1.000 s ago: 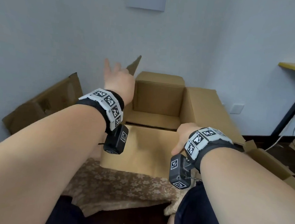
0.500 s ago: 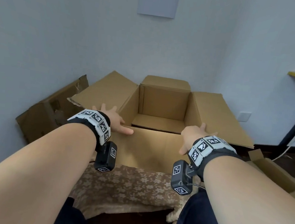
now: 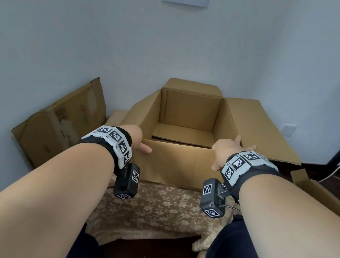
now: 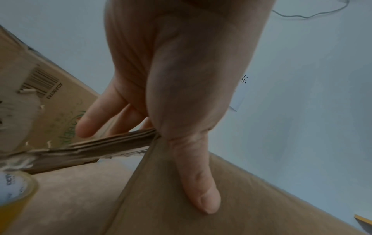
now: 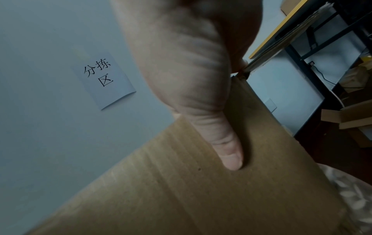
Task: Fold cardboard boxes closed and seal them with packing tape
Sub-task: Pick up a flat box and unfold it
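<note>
From the head camera I'm looking down into an open cardboard box [image 3: 182, 167] that sits on a floral cloth [image 3: 158, 208] right in front of me, its side flaps splayed outward and the far flap standing up against the wall. My left hand [image 3: 137, 140] is on the box's near left corner, thumb lying across the front panel, the other fingers hidden past the corner. My right hand [image 3: 228, 149] is on the near right corner, fingers reaching onto the right flap, thumb down on the front face. A flattened carton [image 3: 58, 123] leans on the wall to the left; a wall socket [image 3: 289, 129] shows on the right.

Left wrist camera now: the left hand [image 4: 181, 79] straddles the box [image 4: 201, 206] edge, thumb [image 4: 201, 187] pressed flat on the outer panel, fingers [image 4: 100, 117] straight on the other side of the board. So it's clamping the corner, not curled tight. A roll of packing tape [image 4: 14, 190] sits at the lower left edge of the view, beside the box.

Right wrist camera: the right hand [image 5: 191, 71] has its thumb [image 5: 225, 143] straight down the cardboard face of the box [image 5: 181, 198]; its fingers are out of sight behind the palm. A paper sign [image 5: 102, 77] hangs on the wall, and a yellow-topped table [image 5: 281, 31] stands off to the right.
</note>
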